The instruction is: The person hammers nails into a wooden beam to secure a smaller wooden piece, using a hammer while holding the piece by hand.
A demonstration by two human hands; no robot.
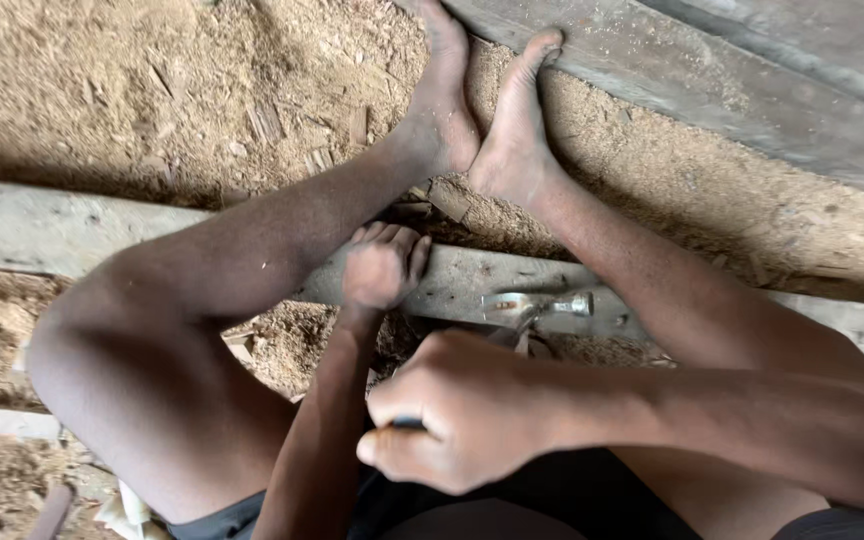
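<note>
My right hand (462,415) is clenched around the dark handle of a claw hammer (542,305), its metal head low over the plank (472,275); my left hand (382,265), fingers curled, presses that plank steady; my bare feet (482,130) brace in sawdust (152,90).

- The left hand (382,268) and right hand (457,412) are bare: no gloves, rings or watch.
- Both forearms are uncovered, with no sleeves reaching into view.
- The legs are bare from the knee down, and the feet (482,120) wear no shoes or socks (fine sawdust clings to the toes and soles).
- Dark shorts (552,500) show at the bottom edge, with a greyish hem on the left thigh.
</note>
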